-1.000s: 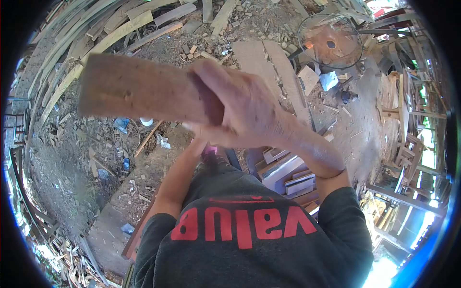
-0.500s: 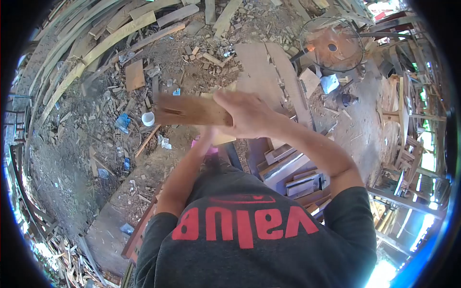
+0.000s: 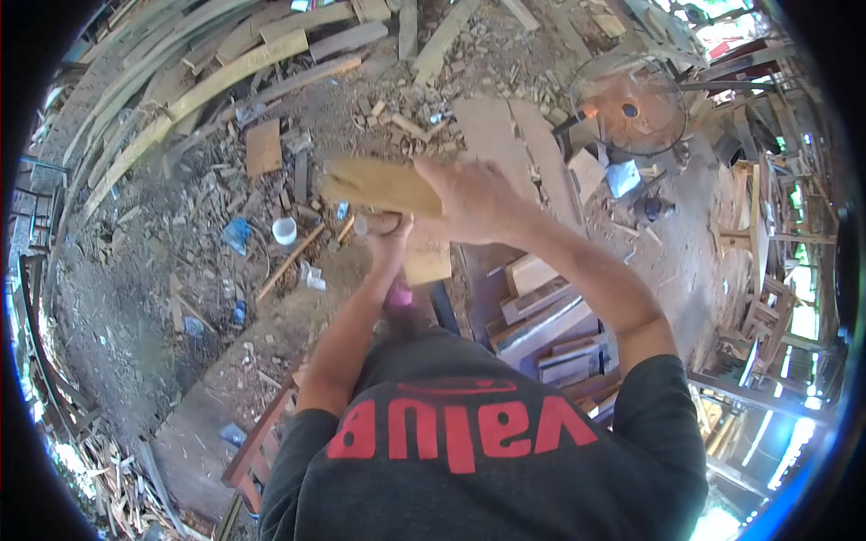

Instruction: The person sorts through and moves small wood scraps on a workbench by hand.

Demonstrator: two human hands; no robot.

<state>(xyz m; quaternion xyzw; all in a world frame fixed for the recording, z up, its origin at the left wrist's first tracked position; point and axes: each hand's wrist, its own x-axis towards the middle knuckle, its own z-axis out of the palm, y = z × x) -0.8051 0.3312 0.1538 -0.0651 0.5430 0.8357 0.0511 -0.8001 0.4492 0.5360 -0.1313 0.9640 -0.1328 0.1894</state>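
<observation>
My right hand point(image 3: 474, 200) grips one end of a short, thick wooden block point(image 3: 383, 187), which juts out to the left and is slightly blurred. Just below it, my left hand point(image 3: 390, 242) is closed around an upright wooden handle point(image 3: 363, 224) with a round top. The block's lower edge is close over that handle; the tool's other end is hidden by my hand. Beneath both hands lies a pale wooden board point(image 3: 428, 260), partly covered by my fingers and forearm.
Wide planks point(image 3: 496, 131) lie ahead, near a round fan cage point(image 3: 629, 106). A white cup point(image 3: 284, 231) and blue plastic scraps point(image 3: 236, 234) sit on the littered ground to the left. Cut wood pieces point(image 3: 541, 316) are stacked right of my legs. Long boards point(image 3: 234, 77) line the back.
The wooden block has risen and turned, uncovering the round-topped handle in my left hand. My right hand has moved up slightly with it, and the whole view has shifted a little.
</observation>
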